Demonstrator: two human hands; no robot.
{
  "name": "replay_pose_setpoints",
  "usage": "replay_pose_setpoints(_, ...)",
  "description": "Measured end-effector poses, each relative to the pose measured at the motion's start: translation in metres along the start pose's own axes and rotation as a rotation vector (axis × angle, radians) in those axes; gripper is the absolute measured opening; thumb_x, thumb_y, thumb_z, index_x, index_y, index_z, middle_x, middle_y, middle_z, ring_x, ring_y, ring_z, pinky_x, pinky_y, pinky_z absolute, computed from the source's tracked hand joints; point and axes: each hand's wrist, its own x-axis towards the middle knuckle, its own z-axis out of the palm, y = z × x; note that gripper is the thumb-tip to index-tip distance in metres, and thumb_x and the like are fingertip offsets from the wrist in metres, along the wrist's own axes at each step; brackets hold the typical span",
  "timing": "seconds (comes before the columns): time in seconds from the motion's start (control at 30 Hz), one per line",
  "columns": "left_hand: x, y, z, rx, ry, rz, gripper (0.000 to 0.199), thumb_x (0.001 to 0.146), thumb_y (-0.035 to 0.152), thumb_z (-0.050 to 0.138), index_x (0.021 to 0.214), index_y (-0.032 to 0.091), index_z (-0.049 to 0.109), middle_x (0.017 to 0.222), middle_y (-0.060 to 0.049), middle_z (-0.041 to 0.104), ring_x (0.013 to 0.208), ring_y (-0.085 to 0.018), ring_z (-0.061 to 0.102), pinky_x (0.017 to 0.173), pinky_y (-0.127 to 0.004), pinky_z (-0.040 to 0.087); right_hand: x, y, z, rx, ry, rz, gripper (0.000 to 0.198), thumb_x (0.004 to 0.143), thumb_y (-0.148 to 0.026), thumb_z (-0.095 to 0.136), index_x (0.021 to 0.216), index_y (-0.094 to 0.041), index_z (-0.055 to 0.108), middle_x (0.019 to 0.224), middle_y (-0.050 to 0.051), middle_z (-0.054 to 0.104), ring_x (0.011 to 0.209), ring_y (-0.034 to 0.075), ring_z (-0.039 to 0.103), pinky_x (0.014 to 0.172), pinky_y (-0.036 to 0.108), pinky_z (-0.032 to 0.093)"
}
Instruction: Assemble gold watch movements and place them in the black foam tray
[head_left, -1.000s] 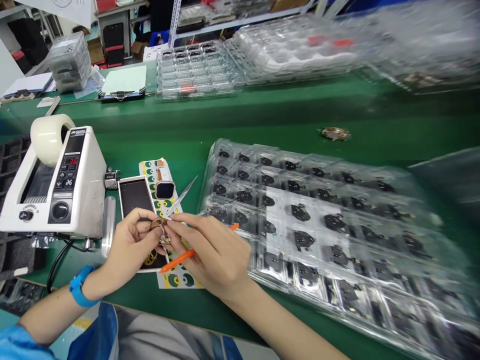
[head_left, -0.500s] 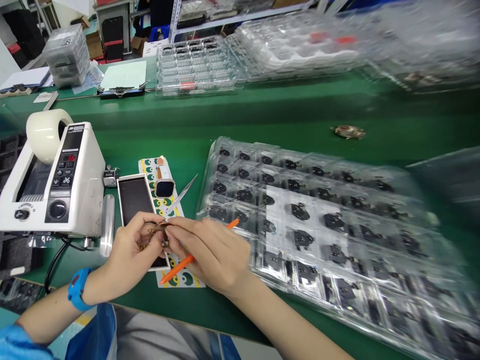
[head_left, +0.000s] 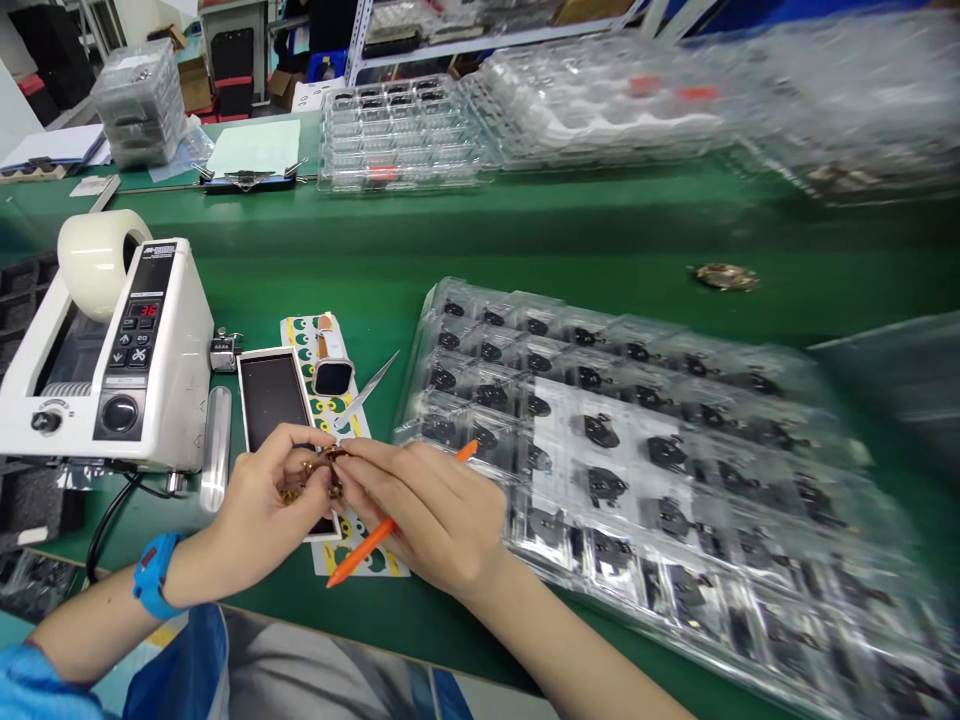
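My left hand (head_left: pixel 274 500), with a blue band at the wrist, is closed on a small brown metallic part (head_left: pixel 331 456). Fingers cover much of this part, so its full shape is hidden. From the other side the fingertips of my right hand (head_left: pixel 439 505) meet the same part. An orange pen-like stick (head_left: pixel 361 556) runs slantwise through my right hand, its pointed end down to the left. Beneath my hands lie a white-rimmed tray (head_left: pixel 274 395) with a dark inside and a sticker sheet (head_left: pixel 296 330) in white, yellow and green. Pointed metal tweezers (head_left: pixel 369 388) rest across the sheet.
On the left stands a white tape dispenser (head_left: pixel 161 400) showing 36. A large stack of clear plastic trays (head_left: pixel 517 300) with black parts fills the right. A loose metallic part (head_left: pixel 726 277) lies behind it. More clear trays (head_left: pixel 401 150) and a clipboard (head_left: pixel 255 150) line the back.
The camera view has shifted slightly. My hands stay together at the brown part, and the orange stick's lower tip sits a little lower and further right.
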Motion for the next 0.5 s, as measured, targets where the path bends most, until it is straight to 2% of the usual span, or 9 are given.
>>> replay_pose_setpoints(0.23,-0.0008,-0.0003,-0.0017,0.142,-0.008,0.047,0.016,0.09,0.018,0.051,0.105,0.02,0.056,0.071,0.001,0.063,0.065,-0.011,0.061,0.063,-0.02,0.054,0.0006,-0.0042,0.0003,-0.038,0.024,0.027,0.009,0.089,-0.007,0.056,0.095,-0.013,0.059,0.079,0.012,0.075,0.058,0.017,0.059,0.052,0.029,0.047)
replay_pose_setpoints(0.5,-0.0009,-0.003,-0.0013,0.192,-0.004,0.081,0.017,0.091,0.021,0.05,0.107,0.02,0.056,0.072,0.0,0.063,0.065,-0.012,0.061,0.06,-0.022,0.05,0.0032,-0.0098,0.0032,-0.035,0.072,0.097,0.012,0.083,-0.004,0.062,0.09,-0.013,0.059,0.074,0.012,0.073,0.056,0.018,0.059,0.05,0.028,0.046)
